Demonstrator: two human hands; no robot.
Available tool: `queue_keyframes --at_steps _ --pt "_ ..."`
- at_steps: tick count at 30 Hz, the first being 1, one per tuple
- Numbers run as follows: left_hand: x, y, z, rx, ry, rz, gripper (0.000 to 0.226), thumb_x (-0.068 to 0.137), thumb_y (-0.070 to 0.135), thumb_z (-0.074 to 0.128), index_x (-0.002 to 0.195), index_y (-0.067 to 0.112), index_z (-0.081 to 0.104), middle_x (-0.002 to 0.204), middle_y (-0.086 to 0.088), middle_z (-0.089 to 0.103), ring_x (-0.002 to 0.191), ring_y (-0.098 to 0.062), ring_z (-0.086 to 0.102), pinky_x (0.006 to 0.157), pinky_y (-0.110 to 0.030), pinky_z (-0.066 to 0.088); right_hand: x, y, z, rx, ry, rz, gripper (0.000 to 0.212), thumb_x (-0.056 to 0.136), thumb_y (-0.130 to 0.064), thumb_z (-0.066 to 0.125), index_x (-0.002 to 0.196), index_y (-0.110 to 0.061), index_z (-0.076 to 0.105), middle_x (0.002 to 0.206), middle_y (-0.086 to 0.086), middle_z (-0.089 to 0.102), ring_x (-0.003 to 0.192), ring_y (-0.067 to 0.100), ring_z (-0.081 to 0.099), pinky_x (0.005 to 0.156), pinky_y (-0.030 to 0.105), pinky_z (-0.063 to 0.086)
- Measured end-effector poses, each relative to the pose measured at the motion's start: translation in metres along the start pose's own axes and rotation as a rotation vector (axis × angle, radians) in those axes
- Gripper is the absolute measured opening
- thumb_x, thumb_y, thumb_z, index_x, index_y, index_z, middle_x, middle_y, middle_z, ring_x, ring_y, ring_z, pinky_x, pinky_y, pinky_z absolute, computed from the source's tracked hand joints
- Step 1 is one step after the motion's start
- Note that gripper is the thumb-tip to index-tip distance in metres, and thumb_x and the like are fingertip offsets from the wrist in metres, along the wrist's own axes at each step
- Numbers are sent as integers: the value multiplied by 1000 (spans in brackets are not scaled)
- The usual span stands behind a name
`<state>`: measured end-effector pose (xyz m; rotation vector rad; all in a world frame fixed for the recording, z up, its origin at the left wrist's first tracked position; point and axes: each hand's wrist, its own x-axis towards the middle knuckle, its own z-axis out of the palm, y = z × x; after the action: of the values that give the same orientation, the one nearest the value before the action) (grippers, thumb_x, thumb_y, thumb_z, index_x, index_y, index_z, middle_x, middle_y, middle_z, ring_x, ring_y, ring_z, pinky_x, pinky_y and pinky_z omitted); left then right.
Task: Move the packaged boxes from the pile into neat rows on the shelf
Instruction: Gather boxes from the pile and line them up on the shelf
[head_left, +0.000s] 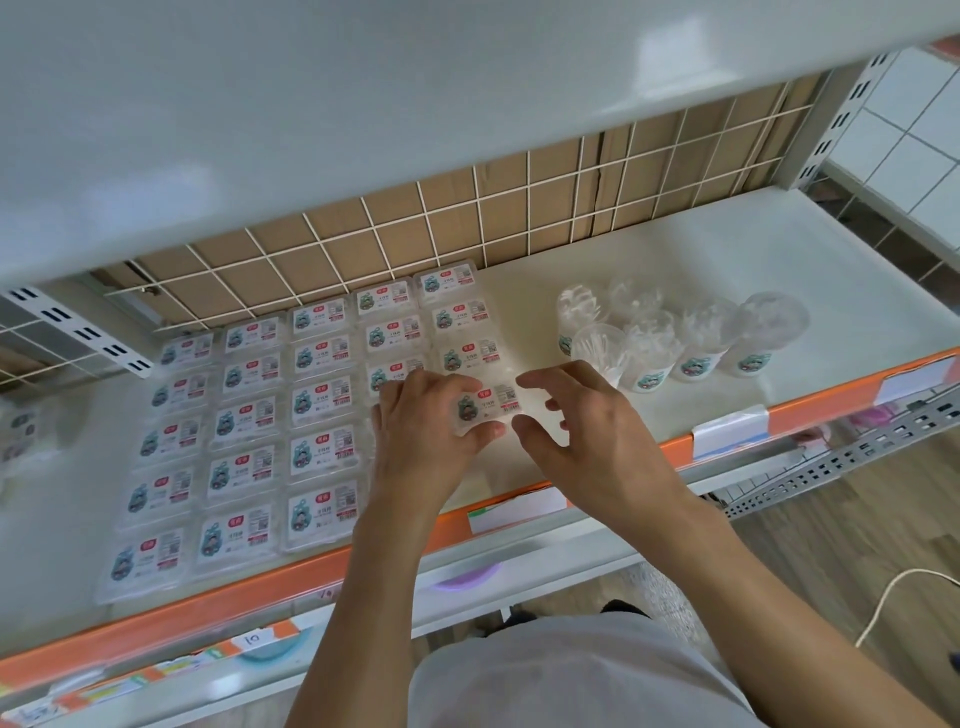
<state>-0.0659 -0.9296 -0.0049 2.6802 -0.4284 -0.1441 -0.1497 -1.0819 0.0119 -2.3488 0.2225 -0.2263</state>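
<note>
The white shelf (675, 270), orange along its front edge, fills most of the view, with a wire grid (415, 223) over cardboard at its back, toward twelve o'clock. Rows of clear packaged boxes (249, 431) lie flat across its nine o'clock half (labels up, columns running front to back). At two o'clock from the hands stands a cluster of clear plastic cups (670, 332) holding thin sticks. The right hand (587, 431) hovers with fingers spread wide, holding nothing, just beside a single box. The left hand (421, 431) grips that box (485, 408), thumb at its front edge, at the near end of the rightmost column.
</note>
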Motion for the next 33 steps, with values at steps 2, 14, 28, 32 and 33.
queue_keyframes --at_steps 2,14,28,32,33 --pt "0 -1 0 -6 -1 -7 53 79 52 75 128 36 61 131 6 54 127 -23 33 105 -36 25 -1 -1 0 -5 -7 1 39 92 -27 67 129 -17 62 122 1 60 94 19 65 77 31 54" --pt "-42 -51 -31 -77 245 -3 27 90 31 70 115 21 70 116 -2 68 108 -27 61 94 -39 50 -4 -39 15 -145 -187 -116 43 91 -30 67 132 -18 60 126 6 58 109 31 60 93 35 48" --pt "-188 -188 -116 -19 329 -346 37 86 33 73 121 22 69 112 -5 68 102 -31 64 91 -35 48 -29 -181 117 -375 -570 -467 58 97 -51 51 148 -28 37 156 2 28 142 27 31 116 40 26" --pt "-232 -238 -148 -18 372 -422 38 86 31 73 122 23 68 114 -4 67 104 -29 63 91 -37 50 -50 -232 163 -350 -629 -542 61 95 -53 54 148 -28 39 154 2 30 139 29 34 114 42 30" --pt "-242 -250 -156 -23 384 -434 38 86 30 74 123 23 67 115 -4 67 106 -29 63 91 -38 51 -55 -245 175 -334 -647 -553 61 94 -52 56 148 -28 40 154 2 31 139 29 35 113 42 31"
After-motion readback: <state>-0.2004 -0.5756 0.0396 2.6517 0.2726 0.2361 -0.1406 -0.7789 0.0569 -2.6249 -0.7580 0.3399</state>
